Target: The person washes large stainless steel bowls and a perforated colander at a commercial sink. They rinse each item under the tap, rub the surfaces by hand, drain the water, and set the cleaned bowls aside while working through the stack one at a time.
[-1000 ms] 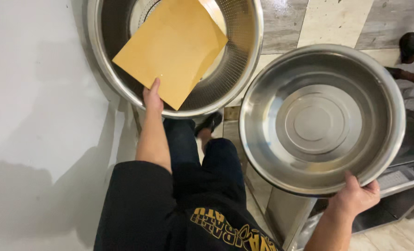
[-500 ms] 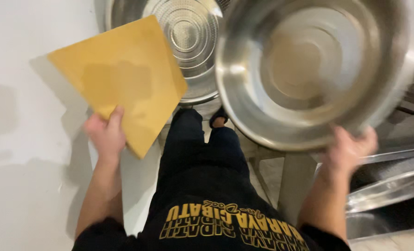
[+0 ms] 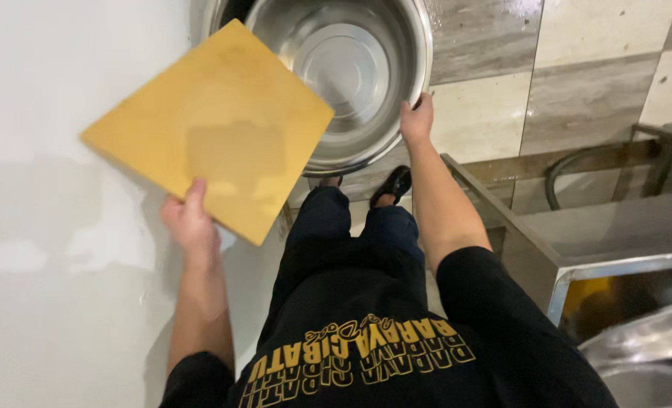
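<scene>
My left hand (image 3: 191, 221) grips the near edge of a square yellow board (image 3: 211, 128) and holds it up tilted, beside a white wall. The board's far corner overlaps the rim of a large steel bowl (image 3: 366, 68). My right hand (image 3: 417, 119) holds that bowl by its right rim; the bowl seems to sit nested on another steel bowl, whose rim (image 3: 204, 15) shows at the upper left. My legs and dark shoes (image 3: 391, 185) are below.
A white wall (image 3: 41, 227) fills the left. A steel table frame (image 3: 517, 242) stands at the right, with a steel basin (image 3: 645, 355) at the lower right corner. A dark hose (image 3: 577, 170) lies on the tiled floor (image 3: 502, 91).
My left hand lifted the yellow board out of the far bowl and drew it toward the wall. My right hand carried the second bowl over and set it into the far one.
</scene>
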Tool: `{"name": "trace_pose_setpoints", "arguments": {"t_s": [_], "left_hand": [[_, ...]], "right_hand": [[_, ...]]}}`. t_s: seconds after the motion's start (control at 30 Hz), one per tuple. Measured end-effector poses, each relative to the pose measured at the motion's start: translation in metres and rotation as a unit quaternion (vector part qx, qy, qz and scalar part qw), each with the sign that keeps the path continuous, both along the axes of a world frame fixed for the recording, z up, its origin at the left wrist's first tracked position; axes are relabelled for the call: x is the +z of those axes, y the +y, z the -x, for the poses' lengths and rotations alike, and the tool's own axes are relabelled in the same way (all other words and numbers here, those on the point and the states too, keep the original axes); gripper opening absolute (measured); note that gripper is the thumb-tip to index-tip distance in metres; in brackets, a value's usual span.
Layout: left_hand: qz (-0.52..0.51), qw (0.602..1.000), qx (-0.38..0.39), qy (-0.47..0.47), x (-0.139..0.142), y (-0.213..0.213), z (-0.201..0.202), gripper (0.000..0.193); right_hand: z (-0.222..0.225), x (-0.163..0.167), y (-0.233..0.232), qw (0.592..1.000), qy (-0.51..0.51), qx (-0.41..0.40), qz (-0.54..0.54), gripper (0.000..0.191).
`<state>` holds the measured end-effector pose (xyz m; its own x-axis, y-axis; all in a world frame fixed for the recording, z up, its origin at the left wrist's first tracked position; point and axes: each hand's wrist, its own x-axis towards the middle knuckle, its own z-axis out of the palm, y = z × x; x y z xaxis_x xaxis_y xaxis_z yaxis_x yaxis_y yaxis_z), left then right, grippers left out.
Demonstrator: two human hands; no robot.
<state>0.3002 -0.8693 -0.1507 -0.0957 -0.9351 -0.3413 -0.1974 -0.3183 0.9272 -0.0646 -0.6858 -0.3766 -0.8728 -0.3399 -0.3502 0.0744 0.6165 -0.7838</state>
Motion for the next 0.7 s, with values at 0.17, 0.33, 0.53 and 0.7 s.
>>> {"name": "trace_pose_setpoints", "arguments": {"t_s": [0.17, 0.33, 0.53, 0.7], "left_hand": [[-0.083, 0.993, 0.038, 0.072, -0.066, -0.002, 0.04, 0.031], [-0.112, 0.994, 0.004, -0.019, -0.126, -0.017, 0.069, 0.034], [-0.165, 0.981, -0.069, -0.072, -0.142, 0.009, 0.1, 0.028], [-0.095, 0.984, -0.142, -0.056, -0.12, 0.027, 0.113, 0.032]], "right_hand": [[0.005, 0.016, 0.064, 0.981, 0.046, 0.175, -0.074, 0.045], [-0.016, 0.055, 0.131, 0.96, -0.063, 0.213, -0.173, 0.038], [-0.099, 0.118, 0.269, 0.944, -0.125, 0.136, -0.275, 0.035], [-0.146, 0.183, 0.349, 0.95, -0.141, -0.033, -0.277, 0.037]]}}
